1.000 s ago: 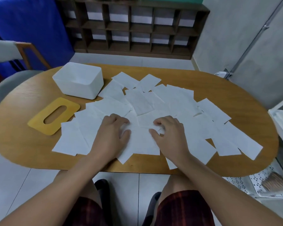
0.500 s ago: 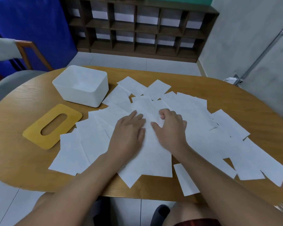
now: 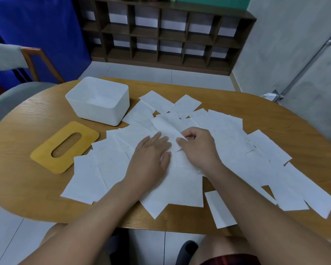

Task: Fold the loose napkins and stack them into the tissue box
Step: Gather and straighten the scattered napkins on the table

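Now left hand (image 3: 151,155) flat, right hand (image 3: 197,148) pinching napkin (image 3: 168,129).

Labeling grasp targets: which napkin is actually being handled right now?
The napkin in the pile's middle: left hand presses it flat, right hand pinches its edge. The others lie untouched.

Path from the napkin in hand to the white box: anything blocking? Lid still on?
Nothing visible blocks it. The tissue box stands open and looks empty; its yellow lid lies beside it on the table. Only loose napkins lie flat between.
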`<action>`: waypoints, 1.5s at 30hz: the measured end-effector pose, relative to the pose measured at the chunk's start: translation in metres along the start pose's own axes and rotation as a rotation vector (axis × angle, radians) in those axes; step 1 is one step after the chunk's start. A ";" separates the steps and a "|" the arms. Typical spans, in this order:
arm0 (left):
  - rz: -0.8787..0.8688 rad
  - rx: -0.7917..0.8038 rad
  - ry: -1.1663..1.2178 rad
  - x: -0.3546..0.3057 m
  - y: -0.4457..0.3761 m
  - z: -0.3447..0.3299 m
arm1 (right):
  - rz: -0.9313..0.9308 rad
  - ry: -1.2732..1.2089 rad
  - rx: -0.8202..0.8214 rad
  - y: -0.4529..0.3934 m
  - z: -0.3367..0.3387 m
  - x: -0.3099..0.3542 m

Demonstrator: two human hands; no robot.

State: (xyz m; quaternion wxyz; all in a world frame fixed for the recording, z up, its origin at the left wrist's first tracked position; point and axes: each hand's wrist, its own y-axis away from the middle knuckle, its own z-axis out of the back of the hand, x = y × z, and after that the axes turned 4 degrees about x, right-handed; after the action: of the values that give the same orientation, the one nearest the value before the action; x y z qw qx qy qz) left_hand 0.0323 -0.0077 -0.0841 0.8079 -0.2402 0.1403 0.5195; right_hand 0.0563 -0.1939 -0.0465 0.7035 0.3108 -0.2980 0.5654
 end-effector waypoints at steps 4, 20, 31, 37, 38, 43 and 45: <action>0.148 -0.151 0.240 -0.010 0.009 0.025 | 0.022 -0.154 0.039 0.025 0.019 0.014; 0.385 0.044 0.507 -0.027 0.055 0.035 | -0.023 -0.315 0.293 0.114 0.040 -0.039; 0.145 0.135 -0.112 -0.023 0.059 0.025 | 0.171 0.422 0.026 0.121 0.035 -0.057; 0.186 0.250 -0.181 -0.027 0.049 0.025 | 0.154 0.378 0.059 0.122 0.032 -0.062; 0.202 0.255 -0.156 -0.027 0.047 0.025 | 0.149 0.364 0.060 0.123 0.032 -0.063; 0.213 0.269 0.033 -0.032 0.045 0.031 | 0.159 0.289 0.053 0.123 0.033 -0.065; 0.217 0.238 0.221 -0.033 0.050 0.035 | 0.176 0.226 0.049 0.124 0.033 -0.066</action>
State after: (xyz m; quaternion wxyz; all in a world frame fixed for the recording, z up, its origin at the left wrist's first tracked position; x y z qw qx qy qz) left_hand -0.0276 0.0026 -0.0504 0.7494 -0.1819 0.3139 0.5538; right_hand -0.0796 -0.2389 -0.0638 0.6725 0.2348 -0.2294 0.6633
